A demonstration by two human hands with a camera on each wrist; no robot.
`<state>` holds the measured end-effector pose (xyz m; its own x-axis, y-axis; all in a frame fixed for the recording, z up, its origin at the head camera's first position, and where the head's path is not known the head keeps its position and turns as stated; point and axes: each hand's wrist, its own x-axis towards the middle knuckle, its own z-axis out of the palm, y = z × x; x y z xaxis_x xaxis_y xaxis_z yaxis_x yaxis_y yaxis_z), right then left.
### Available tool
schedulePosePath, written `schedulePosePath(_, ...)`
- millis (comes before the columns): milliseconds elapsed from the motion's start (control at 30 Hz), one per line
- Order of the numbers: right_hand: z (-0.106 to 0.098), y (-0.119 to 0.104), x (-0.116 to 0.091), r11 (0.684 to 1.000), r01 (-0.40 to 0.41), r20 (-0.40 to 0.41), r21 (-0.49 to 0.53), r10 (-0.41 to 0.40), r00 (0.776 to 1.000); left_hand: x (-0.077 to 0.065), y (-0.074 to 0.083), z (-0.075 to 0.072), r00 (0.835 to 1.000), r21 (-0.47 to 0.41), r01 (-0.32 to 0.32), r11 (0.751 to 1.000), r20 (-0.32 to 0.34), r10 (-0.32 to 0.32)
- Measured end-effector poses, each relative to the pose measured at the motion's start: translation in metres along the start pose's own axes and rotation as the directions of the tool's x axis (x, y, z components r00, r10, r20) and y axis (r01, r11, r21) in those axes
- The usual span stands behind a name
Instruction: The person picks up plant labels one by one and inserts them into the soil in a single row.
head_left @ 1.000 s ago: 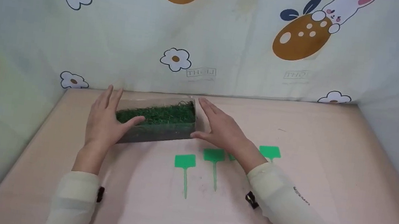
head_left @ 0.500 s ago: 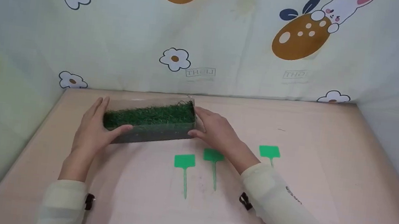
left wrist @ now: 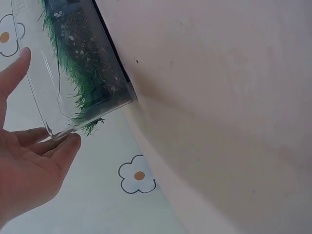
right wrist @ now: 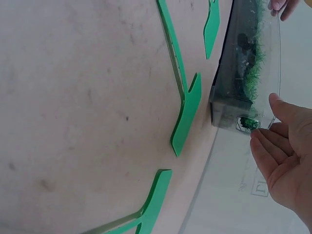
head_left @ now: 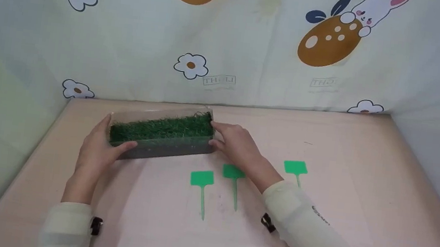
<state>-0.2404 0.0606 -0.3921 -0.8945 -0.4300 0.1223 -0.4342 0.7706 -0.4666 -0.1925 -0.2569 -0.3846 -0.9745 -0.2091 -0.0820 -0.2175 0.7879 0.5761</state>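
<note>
A clear rectangular plastic box (head_left: 166,148) stands on the table, slightly angled. Green grass (head_left: 165,127) fills its upper part, above a dark speckled layer. At its left end my left hand (head_left: 95,144) holds the corner, thumb along the front wall and fingers round the end. The left wrist view shows this hand's fingertips (left wrist: 68,141) at the box's rim. My right hand (head_left: 240,145) grips the right end between thumb and fingers, as the right wrist view also shows. Green T-shaped plant labels lie in front: one left (head_left: 202,178), one beside the right forearm (head_left: 233,171).
Another green plant label (head_left: 295,167) lies right of the right forearm, its stem partly covered by the sleeve. A patterned cloth wall (head_left: 253,60) rises close behind the box. The pale pink table (head_left: 172,235) stretches towards the front.
My left hand has slid left and down from over the box to its left end. The right hand has closed in on the right end. The box has shifted slightly left; the labels stay put.
</note>
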Motion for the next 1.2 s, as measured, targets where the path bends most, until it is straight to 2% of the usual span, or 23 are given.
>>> schedulePosePath(133, -0.001, 0.0, 0.0, 1.0, -0.013, -0.015, 0.002, 0.013, 1.0, -0.001, 0.001, 0.0, 1.0, -0.051, 0.012, 0.999, -0.012, -0.013)
schedulePosePath(367, -0.003, 0.001, 0.0, 0.999, -0.043, -0.011, -0.01, 0.043, 0.999, -0.001, 0.002, 0.0, 1.0, -0.088, -0.009, 0.996, -0.029, 0.007)
schedulePosePath(700, -0.015, 0.014, -0.006, 0.996, -0.089, -0.023, 0.017, 0.089, 0.996, -0.004, 0.011, 0.005, 0.999, -0.14, -0.044, 0.989, -0.008, 0.043)
schedulePosePath(900, -0.025, 0.028, -0.013, 0.995, -0.103, -0.048, -0.006, 0.103, 0.994, -0.004, 0.022, 0.01, 0.995, -0.201, -0.084, 0.976, 0.033, 0.092)
schedulePosePath(1200, -0.043, 0.051, -0.022, 0.982, -0.176, -0.028, 0.063, 0.178, 0.984, -0.002, 0.037, 0.023, 0.986, -0.294, -0.128, 0.947, 0.065, 0.153)
